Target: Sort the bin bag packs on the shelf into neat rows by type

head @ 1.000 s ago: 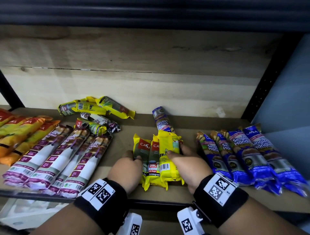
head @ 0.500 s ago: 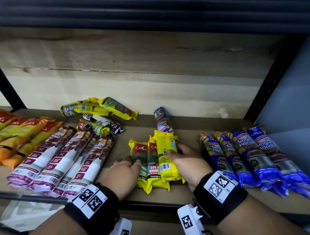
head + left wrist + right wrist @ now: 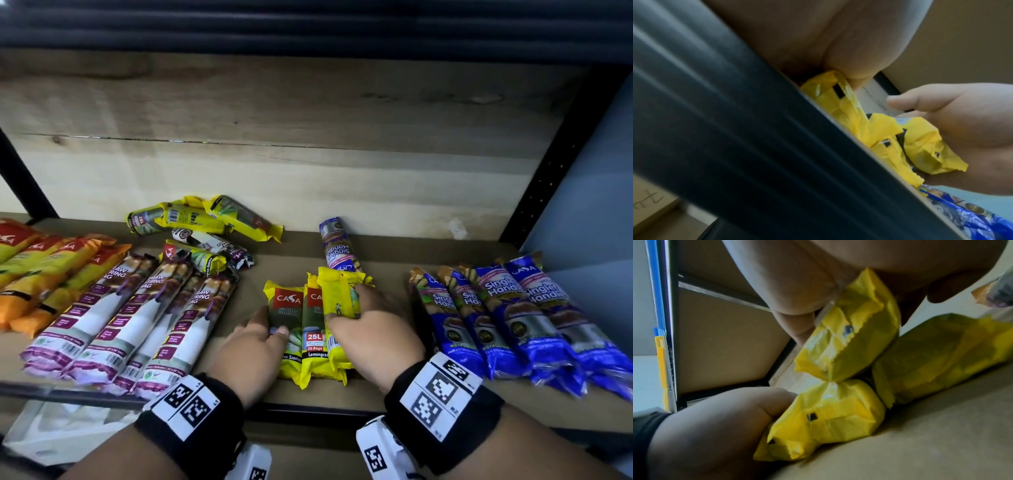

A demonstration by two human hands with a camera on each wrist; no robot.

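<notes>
Orange packs [image 3: 44,270] lie far left on the shelf [image 3: 387,270], then white drawstring packs [image 3: 113,322]. Centre front, the left hand [image 3: 251,353] grips the left yellow pack [image 3: 286,325], thumb on top; the right hand [image 3: 371,337] curls round the raised yellow pack [image 3: 337,301]. Blue packs [image 3: 507,318] lie right.

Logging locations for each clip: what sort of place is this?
Probably a shop or stockroom shelf: a wooden board shelf on a black metal frame, stocked with many identical packs, like the blue packs.

A pale wood-grain back panel [image 3: 274,137] rises at twelve o'clock, black perforated uprights [image 3: 548,171] at two, grey-blue wall [image 3: 596,192] at three.
</notes>
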